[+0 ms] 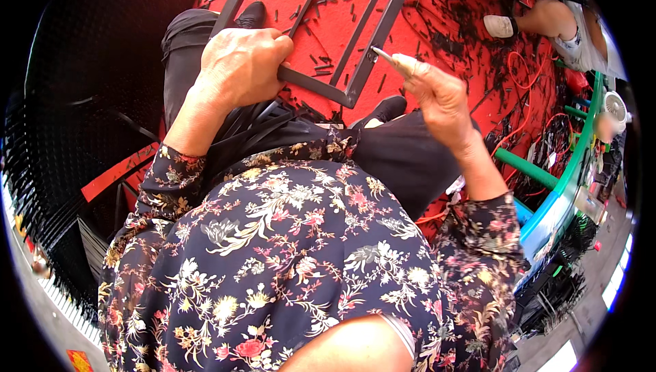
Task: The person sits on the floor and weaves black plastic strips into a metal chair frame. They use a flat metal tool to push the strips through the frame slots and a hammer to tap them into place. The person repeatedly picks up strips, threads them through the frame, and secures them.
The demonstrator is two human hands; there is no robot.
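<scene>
A black rectangular frame (316, 86) of square bars stands over my lap, its near crossbar toward me. Around its near left corner my left hand (242, 64) is closed, hiding that corner. My right hand (437, 95) pinches a slim, pale, pointed tool (383, 52). The tip of this tool meets the frame's right bar, beside a small shiny spot. What kind of tool it is cannot be made out, since my fingers cover most of it.
Short black strips (322, 68) lie scattered over the red floor covering (383, 13). Red cords (523, 71) trail at the right, near a green bar (526, 169). Another person's leg (547, 20) shows at the upper right. Stacked black pieces (89, 99) rise at my left.
</scene>
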